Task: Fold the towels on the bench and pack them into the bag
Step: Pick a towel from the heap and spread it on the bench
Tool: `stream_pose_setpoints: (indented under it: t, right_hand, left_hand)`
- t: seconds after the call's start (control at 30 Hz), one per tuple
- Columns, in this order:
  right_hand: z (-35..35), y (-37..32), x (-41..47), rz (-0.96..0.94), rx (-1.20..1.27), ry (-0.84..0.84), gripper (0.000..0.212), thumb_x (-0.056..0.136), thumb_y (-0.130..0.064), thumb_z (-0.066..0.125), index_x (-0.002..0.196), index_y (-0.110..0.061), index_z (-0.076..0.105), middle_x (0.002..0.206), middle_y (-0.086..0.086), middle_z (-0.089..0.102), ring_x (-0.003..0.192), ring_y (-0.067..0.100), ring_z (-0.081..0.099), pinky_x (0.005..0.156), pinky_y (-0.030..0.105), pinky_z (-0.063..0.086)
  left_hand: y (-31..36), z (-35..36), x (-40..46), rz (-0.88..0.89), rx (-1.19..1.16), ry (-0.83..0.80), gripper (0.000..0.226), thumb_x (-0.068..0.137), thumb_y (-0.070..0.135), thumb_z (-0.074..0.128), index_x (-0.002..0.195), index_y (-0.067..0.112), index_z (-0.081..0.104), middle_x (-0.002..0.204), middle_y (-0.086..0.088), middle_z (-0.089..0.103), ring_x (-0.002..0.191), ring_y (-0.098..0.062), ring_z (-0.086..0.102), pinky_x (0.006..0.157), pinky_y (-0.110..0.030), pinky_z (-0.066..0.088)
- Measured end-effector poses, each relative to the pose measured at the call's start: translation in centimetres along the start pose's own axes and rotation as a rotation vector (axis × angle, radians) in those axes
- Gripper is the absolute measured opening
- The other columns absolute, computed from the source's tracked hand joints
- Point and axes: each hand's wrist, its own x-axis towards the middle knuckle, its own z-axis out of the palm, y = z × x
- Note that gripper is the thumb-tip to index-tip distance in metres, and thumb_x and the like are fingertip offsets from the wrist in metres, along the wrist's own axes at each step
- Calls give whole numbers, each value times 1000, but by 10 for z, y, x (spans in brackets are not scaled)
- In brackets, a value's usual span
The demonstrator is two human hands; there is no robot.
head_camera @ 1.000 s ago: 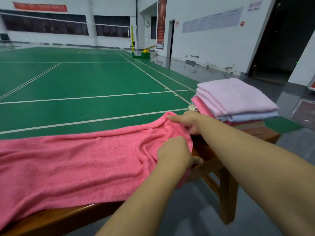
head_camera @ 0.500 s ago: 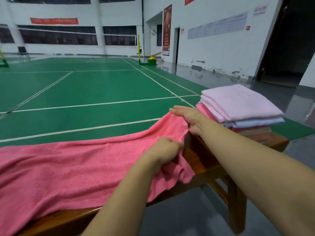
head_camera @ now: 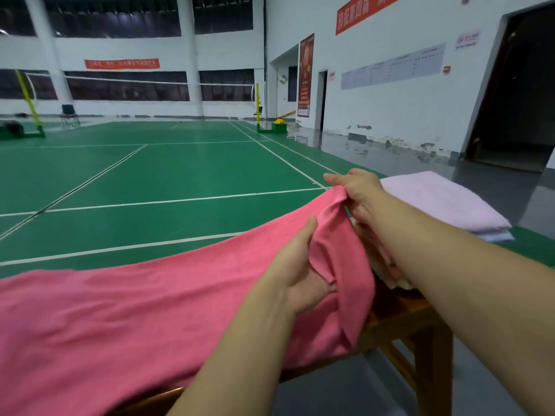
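A: Start from the left. What lies there?

B: The pink towel (head_camera: 135, 319). It spreads along the wooden tabletop (head_camera: 399, 322) from the left edge of the view, flat and a little rumpled, covering the wood on that side.

A: And moving right along the towel?

B: The left hand (head_camera: 300, 274) comes in over the towel's near edge. Its grip is closed on the cloth: thumb up on the far side of a bunched fold, fingers curled under it, so the fold sits inside the fist.

A: Next?

B: The towel's right end is lifted off the wood and hangs in loose folds past the left hand. At its top far corner the right hand (head_camera: 359, 195) pinches the hem between thumb and fingers, one finger stretched out toward the court.

A: So both grips hold the same towel?

B: Yes, the near corner in the left, the far corner in the right, both raised above the wood.

A: What is right of the towel?

B: A stack of folded towels (head_camera: 447, 202) on the same tabletop, pale pink on top with a light blue edge beneath. The right forearm crosses in front of the stack's lower part.

A: And behind the towel?

B: The green court floor (head_camera: 168, 181) with white lines.
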Motion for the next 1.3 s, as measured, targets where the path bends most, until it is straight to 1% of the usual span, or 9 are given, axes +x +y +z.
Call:
stream_pose_setpoints:
  t: [0.23, 0.33, 0.5, 0.7, 0.87, 1.0, 1.13, 1.2, 1.3]
  right_hand:
    - [-15, -32, -6, 32, -112, -54, 77, 79, 4, 78, 146, 2, 39, 126, 21, 61, 87, 22, 62, 69, 37, 54]
    - [1, -28, -14, 73, -113, -154, 46, 65, 3, 82, 101, -3, 55, 94, 14, 60, 77, 19, 62, 57, 28, 55]
    - [57, -2, -31, 85, -135, -309, 27, 81, 3, 76, 99, -5, 56, 84, 8, 53, 79, 18, 60, 67, 30, 55]
    - [151, 33, -79, 144, -129, -472, 68, 83, 5, 75, 141, -2, 41, 89, 7, 54, 74, 15, 61, 73, 30, 55]
    - [229, 71, -127, 202, -210, -601, 43, 81, 3, 78, 116, 1, 54, 86, 11, 54, 66, 16, 59, 55, 26, 53]
    - [288, 108, -160, 182, -303, -689, 93, 76, -4, 85, 151, 4, 31, 122, 22, 60, 93, 27, 68, 81, 40, 60]
    - [334, 134, -194, 150, -367, -800, 91, 73, -16, 90, 146, -4, 37, 143, 13, 46, 109, 32, 64, 95, 48, 56]
    - [354, 144, -210, 96, -447, -807, 102, 79, -27, 87, 155, 1, 24, 147, 10, 42, 116, 29, 60, 96, 39, 53]
    - [374, 156, -225, 128, -442, -760, 104, 83, -42, 79, 158, -3, 17, 127, 9, 51, 95, 26, 65, 81, 38, 58]
  left_hand:
    - [-4, 20, 9, 16, -10, 11, 63, 100, 62, 41, 139, 16, 58, 120, -14, 71, 101, -31, 71, 86, -58, 53]
    - [4, 13, -5, 26, 166, 164, 58, 99, 61, 44, 140, 22, 57, 120, -11, 70, 98, -29, 70, 87, -59, 51]
    - [22, -20, -43, 176, 329, 325, 37, 101, 49, 53, 95, 17, 71, 90, -4, 72, 66, -15, 65, 61, -24, 50]
    - [53, -68, -114, 282, 432, 562, 33, 100, 43, 58, 92, 14, 71, 83, -6, 69, 72, -20, 60, 71, -34, 49]
    - [70, -118, -193, 263, 757, 820, 44, 93, 47, 63, 94, 4, 74, 88, -5, 76, 78, -25, 72, 74, -43, 57]
    - [85, -149, -251, 121, 897, 814, 41, 91, 44, 65, 104, 7, 76, 100, -6, 78, 97, -27, 74, 92, -49, 58]
    - [102, -170, -294, -151, 1464, 848, 37, 103, 43, 48, 91, 14, 68, 96, 12, 68, 82, -4, 62, 72, -17, 45]
    - [106, -176, -310, -254, 1590, 884, 37, 106, 38, 41, 101, 16, 70, 96, 8, 66, 73, -5, 55, 61, -18, 37]
    - [106, -190, -325, -350, 1197, 853, 41, 108, 25, 33, 97, 2, 65, 70, -10, 71, 49, -13, 60, 44, -18, 44]
